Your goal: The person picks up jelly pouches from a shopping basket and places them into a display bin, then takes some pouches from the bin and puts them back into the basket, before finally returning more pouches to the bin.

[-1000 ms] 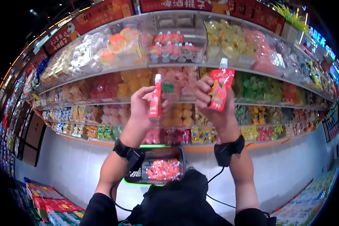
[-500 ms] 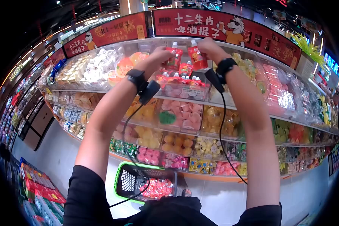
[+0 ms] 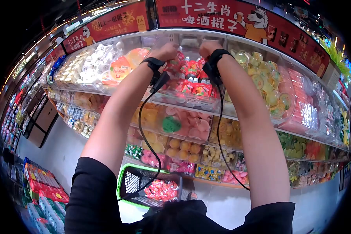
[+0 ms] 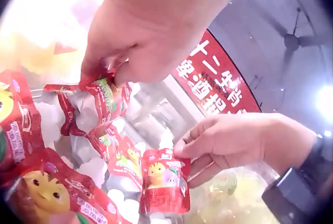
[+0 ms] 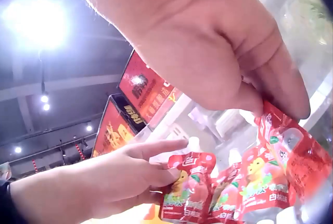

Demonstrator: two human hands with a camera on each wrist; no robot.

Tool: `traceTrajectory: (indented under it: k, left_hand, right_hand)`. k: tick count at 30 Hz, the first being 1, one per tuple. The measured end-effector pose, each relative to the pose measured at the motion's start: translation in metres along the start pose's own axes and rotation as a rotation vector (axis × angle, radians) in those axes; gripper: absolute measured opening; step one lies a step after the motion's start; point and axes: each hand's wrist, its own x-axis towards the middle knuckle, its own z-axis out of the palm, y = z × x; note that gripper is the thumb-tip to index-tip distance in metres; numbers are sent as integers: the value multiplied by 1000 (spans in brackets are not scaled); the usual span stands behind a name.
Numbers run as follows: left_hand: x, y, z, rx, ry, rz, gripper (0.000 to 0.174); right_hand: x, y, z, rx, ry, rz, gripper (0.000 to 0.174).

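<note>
Inside the top-shelf bin, my left hand [image 3: 167, 51] pinches a red drink pouch [image 5: 188, 190] near its top; the white-capped spout points up beside my fingers. To its right in the same bin, my right hand [image 3: 209, 48] grips another red pouch [image 4: 165, 182] by its edge, fruit picture facing out. Rows of matching red spouted pouches [image 3: 197, 89] stand between and in front of the two hands, close against the held ones. In the head view my wrists and hands cover most of both held pouches.
Clear bin walls enclose the pouches, with a price label on the front. White packets [image 3: 93, 60] lie left and yellow jelly cups [image 3: 261, 78] right. A red banner [image 3: 210, 15] rises behind. Below stands a green-rimmed black basket [image 3: 121, 187] holding red-wrapped items.
Both hands, each with a pouch, went from in front of the shelves up to the top bin, then lower in among the other pouches. The head view has shifted too.
</note>
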Motion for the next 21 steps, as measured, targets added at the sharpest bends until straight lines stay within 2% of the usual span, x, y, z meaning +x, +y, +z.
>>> traceTrajectory:
  k: [1,4,5,8,10,12,14,16,18,21]
  left_hand:
    - [-6,7,-1,-106,-4,-62,57]
    - [5,-8,-4,159,-29,176,46]
    - [4,-7,-4,215,-65,142,55]
    - [-1,-3,-3,478,-173,93,56]
    - [8,-16,-2,468,-172,133,52]
    - [15,-23,0,507,-190,159,47]
    - [21,-23,1,599,-216,168,40]
    - [22,-29,6,554,-131,205,38]
    - [17,-25,3,588,-59,166,39]
    - [17,-25,6,588,-8,101,38]
  right_hand:
    - [1,3,1,-18,17,-17,22]
    - [-9,2,-10,2,-144,51,31]
    - [-4,4,-4,21,-100,72,29]
    - [23,17,26,111,141,120,20]
    - [-20,0,-12,-19,-76,87,21]
    - [-48,-13,-28,-103,-213,67,26]
    - [-53,-17,-28,-130,-271,57,35]
    - [-52,-18,-26,-142,-341,51,47]
    - [-42,-21,-18,-125,-339,34,49]
    - [-46,-25,-14,-186,-293,9,40]
